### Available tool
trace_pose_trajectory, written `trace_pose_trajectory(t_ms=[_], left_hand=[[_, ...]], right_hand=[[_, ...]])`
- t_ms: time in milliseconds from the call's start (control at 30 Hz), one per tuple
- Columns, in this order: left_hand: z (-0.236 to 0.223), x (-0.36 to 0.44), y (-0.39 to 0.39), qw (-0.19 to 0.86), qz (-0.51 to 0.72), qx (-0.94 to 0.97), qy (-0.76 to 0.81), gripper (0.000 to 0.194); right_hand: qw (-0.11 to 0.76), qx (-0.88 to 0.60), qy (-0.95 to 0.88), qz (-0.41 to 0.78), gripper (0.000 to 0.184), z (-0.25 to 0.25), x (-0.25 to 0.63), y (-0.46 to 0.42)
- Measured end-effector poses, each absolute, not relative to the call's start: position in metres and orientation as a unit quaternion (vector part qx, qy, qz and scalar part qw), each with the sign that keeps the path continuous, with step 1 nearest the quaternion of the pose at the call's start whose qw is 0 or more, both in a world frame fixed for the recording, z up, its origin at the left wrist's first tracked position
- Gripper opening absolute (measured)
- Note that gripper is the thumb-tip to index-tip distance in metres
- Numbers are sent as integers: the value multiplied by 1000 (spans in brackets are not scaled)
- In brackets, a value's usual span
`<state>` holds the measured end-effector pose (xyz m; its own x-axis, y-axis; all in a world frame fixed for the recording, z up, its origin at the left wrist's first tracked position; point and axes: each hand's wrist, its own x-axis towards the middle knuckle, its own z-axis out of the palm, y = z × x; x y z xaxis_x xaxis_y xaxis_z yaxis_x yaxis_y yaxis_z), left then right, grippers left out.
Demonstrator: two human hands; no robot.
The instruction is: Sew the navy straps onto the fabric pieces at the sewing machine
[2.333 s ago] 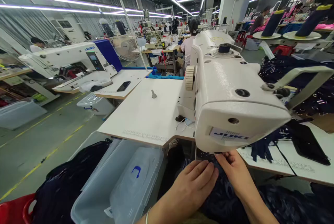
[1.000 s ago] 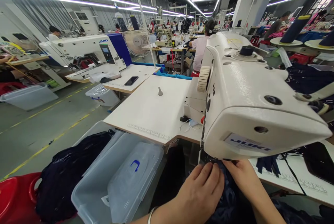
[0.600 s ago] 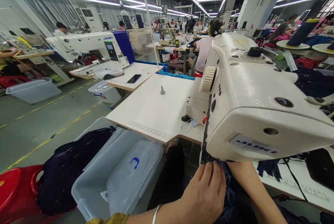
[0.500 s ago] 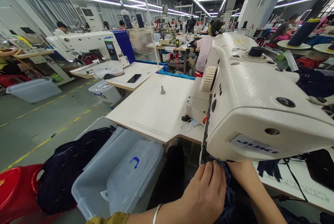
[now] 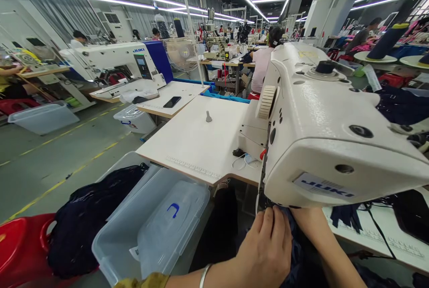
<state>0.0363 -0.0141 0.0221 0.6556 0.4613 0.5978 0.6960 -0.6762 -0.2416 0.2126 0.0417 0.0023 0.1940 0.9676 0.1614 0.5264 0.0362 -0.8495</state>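
Observation:
A white JUKI sewing machine (image 5: 328, 140) fills the right of the head view. Below its front end, my left hand (image 5: 268, 245) has its fingers pressed together on dark navy fabric (image 5: 295, 252), close to the needle area. A bracelet and an olive sleeve show on that arm. My right hand (image 5: 308, 221) reaches in from the other side of the fabric. The machine head covers its fingers, so their grip is hidden. The fabric hangs down over my lap between the two arms; the spot under the needle is out of sight.
The white table (image 5: 191, 140) bears a small grey metal piece (image 5: 208, 117). Below it stand a clear plastic bin (image 5: 124, 230), a dark fabric heap (image 5: 90, 221) and a red stool (image 5: 23, 247). Navy strips (image 5: 346, 216) lie right. A co-worker (image 5: 261, 66) sits ahead.
The view has swung left, so the machine appears farther right and larger. My right fingers have slipped behind the machine head. My left fingers have drawn closer together on the fabric.

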Motion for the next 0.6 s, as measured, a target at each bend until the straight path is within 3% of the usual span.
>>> trace_pose_trajectory(t_ms=[600], left_hand=[[19,32,-11,217,-291,-867,-342,31]], right_hand=[[450,-633,-573,260,19,14,198,45]])
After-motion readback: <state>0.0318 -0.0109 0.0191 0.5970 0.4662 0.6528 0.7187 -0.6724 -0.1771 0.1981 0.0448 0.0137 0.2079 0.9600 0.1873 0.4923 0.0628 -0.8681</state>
